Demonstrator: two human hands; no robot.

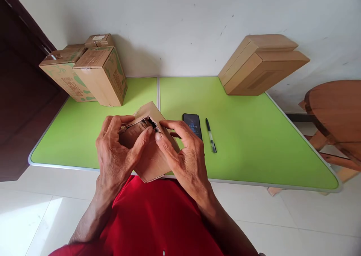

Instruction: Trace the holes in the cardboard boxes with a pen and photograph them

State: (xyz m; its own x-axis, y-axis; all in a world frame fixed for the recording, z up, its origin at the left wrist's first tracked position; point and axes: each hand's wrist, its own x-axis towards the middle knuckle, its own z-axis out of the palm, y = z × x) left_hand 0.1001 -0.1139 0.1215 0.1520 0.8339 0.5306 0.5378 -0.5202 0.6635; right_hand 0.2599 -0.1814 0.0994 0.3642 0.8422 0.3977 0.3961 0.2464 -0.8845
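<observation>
A small flat brown cardboard box (pixel 152 158) is held over the near edge of the green table (pixel 254 143), tilted, with one flap folded up and something dark showing at its opening. My left hand (pixel 115 150) grips the box's left side, thumb pressed on the flap. My right hand (pixel 183 150) holds the right side, its thumb and forefinger pinching at the opening. What the dark thing inside is I cannot make out.
A black phone (pixel 192 124) and a black pen (pixel 210 135) lie just right of my hands. Printed cartons (pixel 93 71) stand at the back left, flat stacked cardboard boxes (pixel 259 64) at the back right against the wall. A wooden stool (pixel 335 109) stands right of the table.
</observation>
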